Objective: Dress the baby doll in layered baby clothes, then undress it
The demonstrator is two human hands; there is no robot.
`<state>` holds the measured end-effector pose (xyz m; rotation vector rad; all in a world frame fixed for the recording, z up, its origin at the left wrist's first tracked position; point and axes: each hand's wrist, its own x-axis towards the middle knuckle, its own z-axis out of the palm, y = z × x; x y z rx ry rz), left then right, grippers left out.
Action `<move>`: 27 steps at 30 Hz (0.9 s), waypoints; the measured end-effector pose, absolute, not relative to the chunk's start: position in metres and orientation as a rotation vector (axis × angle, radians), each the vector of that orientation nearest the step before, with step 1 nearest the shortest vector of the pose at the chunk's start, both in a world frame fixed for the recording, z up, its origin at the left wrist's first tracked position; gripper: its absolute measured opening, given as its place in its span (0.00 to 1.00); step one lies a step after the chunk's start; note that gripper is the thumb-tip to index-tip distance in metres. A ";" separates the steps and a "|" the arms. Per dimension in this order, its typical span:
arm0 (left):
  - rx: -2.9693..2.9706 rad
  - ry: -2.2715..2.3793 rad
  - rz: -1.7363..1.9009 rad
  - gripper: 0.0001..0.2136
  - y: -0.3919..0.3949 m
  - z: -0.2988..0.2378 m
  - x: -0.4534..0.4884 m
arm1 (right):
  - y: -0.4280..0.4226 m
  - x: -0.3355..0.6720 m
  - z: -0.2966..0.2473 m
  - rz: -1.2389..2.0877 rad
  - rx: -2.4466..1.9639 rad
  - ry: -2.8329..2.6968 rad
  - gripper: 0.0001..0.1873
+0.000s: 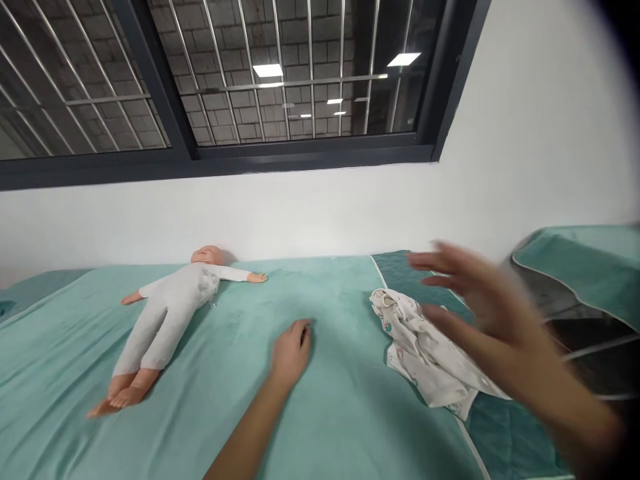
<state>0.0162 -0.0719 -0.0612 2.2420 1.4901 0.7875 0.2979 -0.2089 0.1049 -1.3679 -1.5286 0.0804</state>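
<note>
A baby doll (167, 313) in a pale grey one-piece lies on its back on the teal bed cover (250, 413), arms spread, head toward the wall. My left hand (291, 350) rests on the cover in the middle of the bed, fingers curled down against the fabric, holding nothing. My right hand (480, 300) hovers blurred above a crumpled white patterned cloth (425, 347), fingers spread and apart, not touching it.
A white wall and a dark-framed barred window stand behind the bed. At the right a darker quilted teal blanket (400, 270) lies under the cloth, and a folded-back teal cover (580, 267) rises at the far right edge.
</note>
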 end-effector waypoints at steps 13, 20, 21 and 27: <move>2.433 1.314 0.863 0.14 -0.076 -0.061 0.029 | -0.134 0.322 -0.034 0.192 -1.923 -1.720 0.10; 1.835 1.094 1.238 0.20 -0.077 -0.064 0.014 | -0.114 0.237 0.032 0.766 -1.209 -1.875 0.11; 1.741 1.074 1.267 0.20 -0.077 -0.063 0.013 | -0.107 0.225 0.036 0.713 -1.182 -1.865 0.11; 1.319 0.977 1.437 0.20 -0.073 -0.051 0.011 | -0.083 0.165 0.017 0.437 -1.043 -1.787 0.21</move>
